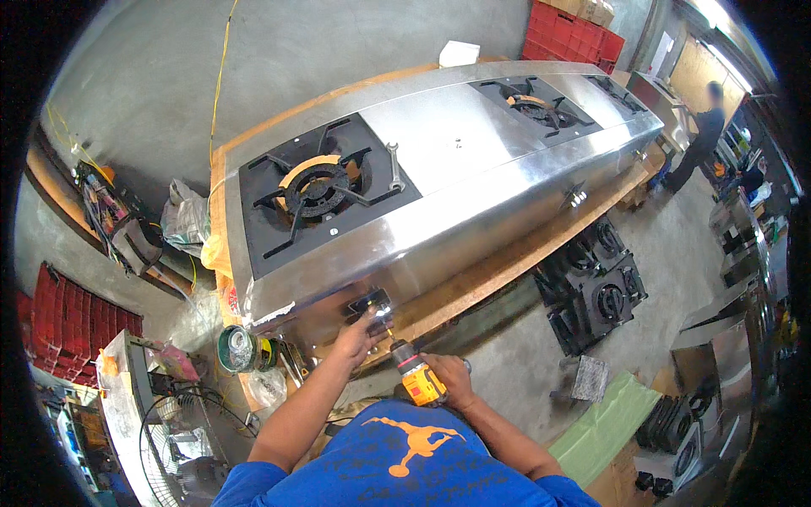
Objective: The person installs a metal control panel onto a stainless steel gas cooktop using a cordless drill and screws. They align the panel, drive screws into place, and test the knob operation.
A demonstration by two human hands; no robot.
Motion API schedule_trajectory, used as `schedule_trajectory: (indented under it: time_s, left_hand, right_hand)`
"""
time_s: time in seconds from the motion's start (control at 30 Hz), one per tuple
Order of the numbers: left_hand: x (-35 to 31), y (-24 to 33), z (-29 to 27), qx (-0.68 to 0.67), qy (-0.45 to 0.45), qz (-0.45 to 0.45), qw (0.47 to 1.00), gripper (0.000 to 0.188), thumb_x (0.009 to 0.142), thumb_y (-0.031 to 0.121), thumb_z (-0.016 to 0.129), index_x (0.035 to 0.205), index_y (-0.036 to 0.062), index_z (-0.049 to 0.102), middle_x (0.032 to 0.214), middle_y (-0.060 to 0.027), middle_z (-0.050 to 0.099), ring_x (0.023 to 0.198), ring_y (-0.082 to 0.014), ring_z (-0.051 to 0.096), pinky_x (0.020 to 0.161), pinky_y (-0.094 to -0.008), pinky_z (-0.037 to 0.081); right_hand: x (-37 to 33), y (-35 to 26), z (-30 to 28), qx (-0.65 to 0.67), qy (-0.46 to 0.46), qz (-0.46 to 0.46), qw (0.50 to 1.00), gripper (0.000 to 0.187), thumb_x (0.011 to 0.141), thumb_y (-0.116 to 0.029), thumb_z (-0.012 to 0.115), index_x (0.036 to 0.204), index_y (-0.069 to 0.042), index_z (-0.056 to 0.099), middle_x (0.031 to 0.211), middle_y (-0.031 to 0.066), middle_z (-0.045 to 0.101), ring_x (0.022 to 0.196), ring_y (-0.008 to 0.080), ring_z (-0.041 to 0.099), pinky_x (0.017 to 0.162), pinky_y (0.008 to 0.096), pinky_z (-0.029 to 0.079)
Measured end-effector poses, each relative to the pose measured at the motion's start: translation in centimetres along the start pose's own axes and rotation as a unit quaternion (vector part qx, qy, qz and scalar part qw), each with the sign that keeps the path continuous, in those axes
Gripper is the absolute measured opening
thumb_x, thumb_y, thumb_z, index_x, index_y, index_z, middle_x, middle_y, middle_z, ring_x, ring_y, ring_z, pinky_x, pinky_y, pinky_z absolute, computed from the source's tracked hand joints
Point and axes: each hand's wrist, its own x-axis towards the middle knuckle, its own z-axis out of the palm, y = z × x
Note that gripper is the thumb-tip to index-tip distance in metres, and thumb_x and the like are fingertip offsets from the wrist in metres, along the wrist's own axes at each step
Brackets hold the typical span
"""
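Observation:
A long stainless steel gas stove (460, 127) with black burner plates stretches in front of me. My left hand (358, 336) is at its front panel, with the fingers closed on a small shiny metal part (383, 313) beside a dark patch on the panel. My right hand (452, 382) grips a yellow and black power drill (420, 380). The drill's bit (390, 335) points up at the panel, close to my left fingers; whether it touches the metal part I cannot tell. A wrench (394, 167) lies on top, at the edge of the near burner plate (325, 190).
The stove rests on a wooden table (469, 291). Round tins (240, 346) and a plastic bag stand left of my arm. A fan (182, 435) is at lower left. Black burner parts (604, 291) lie on the floor to the right. Another person (703, 135) stands at the far right.

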Motion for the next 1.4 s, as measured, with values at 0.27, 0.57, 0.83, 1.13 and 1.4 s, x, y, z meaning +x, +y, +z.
schedule_trajectory:
  time_s: [0.27,0.57,0.83,1.13,1.4]
  left_hand:
    - [0.1,-0.2,-0.6,0.003,-0.023,0.006,1.000,0.045,0.099,0.037,0.057,0.134,0.0088,0.052,0.125,-0.0102,0.065,0.106,-0.0233,0.065,0.086,-0.0403,0.054]
    - [0.1,-0.1,-0.6,0.006,-0.029,0.006,1.000,0.044,0.100,0.037,0.056,0.134,0.0087,0.052,0.126,-0.0102,0.065,0.107,-0.0236,0.065,0.087,-0.0403,0.054]
    - [0.1,-0.2,-0.4,-0.011,-0.025,0.010,1.000,0.034,0.099,0.027,0.059,0.127,0.0084,0.056,0.118,-0.0088,0.068,0.107,-0.0223,0.066,0.094,-0.0417,0.051]
    - [0.0,-0.1,-0.7,0.005,-0.035,0.002,0.999,0.037,0.098,0.032,0.061,0.126,0.0087,0.057,0.118,-0.0088,0.068,0.106,-0.0218,0.066,0.095,-0.0413,0.050]
    - [0.4,-0.2,-0.7,0.013,-0.043,0.008,0.999,0.038,0.100,0.035,0.058,0.127,0.0084,0.056,0.116,-0.0103,0.067,0.104,-0.0239,0.066,0.093,-0.0418,0.052]
  right_hand:
    - [0.5,-0.7,-0.6,0.017,-0.031,0.035,0.999,0.050,0.082,-0.020,0.063,0.131,-0.009,0.057,0.109,0.0110,0.068,0.092,0.0315,0.065,0.077,0.0451,0.048]
    - [1.8,-1.2,-1.3,-0.022,-0.032,0.010,0.999,0.045,0.085,-0.020,0.059,0.130,-0.012,0.057,0.111,0.0081,0.068,0.094,0.0288,0.064,0.078,0.0431,0.048]
    - [3.0,-0.7,-4.1,-0.167,-0.107,-0.052,0.979,0.044,0.085,-0.022,0.056,0.128,-0.015,0.059,0.112,0.0045,0.066,0.094,0.0240,0.064,0.083,0.0398,0.046]
    - [3.0,-1.3,-4.1,-0.163,-0.111,-0.039,0.980,0.042,0.086,-0.022,0.056,0.127,-0.015,0.059,0.110,0.0042,0.065,0.095,0.0240,0.063,0.083,0.0396,0.046]
    - [3.6,-1.5,-3.5,-0.184,-0.101,-0.036,0.977,0.046,0.088,-0.021,0.053,0.134,-0.015,0.055,0.115,0.0034,0.062,0.094,0.0229,0.063,0.080,0.0405,0.046]
